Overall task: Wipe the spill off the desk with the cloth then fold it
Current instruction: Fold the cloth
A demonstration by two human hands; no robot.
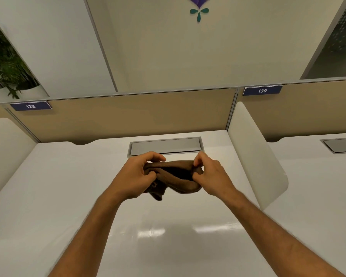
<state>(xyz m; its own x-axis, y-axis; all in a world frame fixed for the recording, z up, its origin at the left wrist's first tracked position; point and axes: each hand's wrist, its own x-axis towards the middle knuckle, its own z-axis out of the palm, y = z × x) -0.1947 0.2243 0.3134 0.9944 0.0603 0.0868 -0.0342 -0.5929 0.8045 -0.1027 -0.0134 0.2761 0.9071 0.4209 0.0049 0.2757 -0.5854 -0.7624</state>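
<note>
A glossy white desk (68,196) carries the scene, its surface showing pale reflections nearer the viewer than the fingers (157,157). Just beyond the fingertips a grey cable flap (165,145) sits flush in the desk's back edge. White side dividers (254,156) stand at either side.

You've got a grey cable hatch (165,146) set in the desktop by the tan partition (124,114), number plates 138 (30,106) and 139 (262,90) on it, white side dividers (256,156), plant (6,64) far left.
</note>
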